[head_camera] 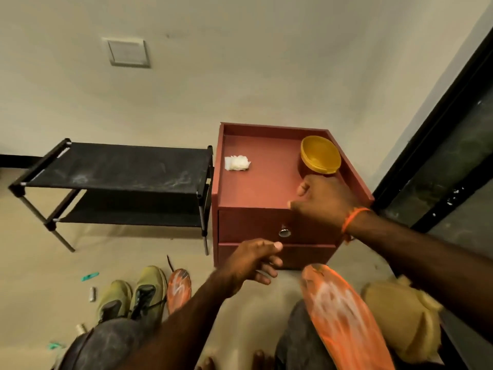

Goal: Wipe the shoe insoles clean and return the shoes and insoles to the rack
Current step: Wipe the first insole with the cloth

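Judging by how things lie, the job is in its early or middle part, with nothing yet returned. The black rack stands against the wall just left of the red cabinet, and both its shelves show no shoes or insoles.

The pair of olive shoes sits on the floor in front of the cabinet and to its left, below the rack. One orange insole lies on the floor touching or just beside the right shoe of the pair. A second orange insole, streaked with white marks, rests across the person's lap, in front of the cabinet's right corner; whether those marks are dirt or print I cannot tell.

On the cabinet's top surface a crumpled white wipe lies near the left edge, untouched, and a yellow bowl stands at the back right corner.

The right hand hovers over the cabinet's front edge, just before the bowl, fingers loosely curled and holding nothing. The left hand hangs before the cabinet's lower drawer, fingers relaxed, empty.

Wiping seems pending; afterwards the insoles and shoes must go onto the rack.
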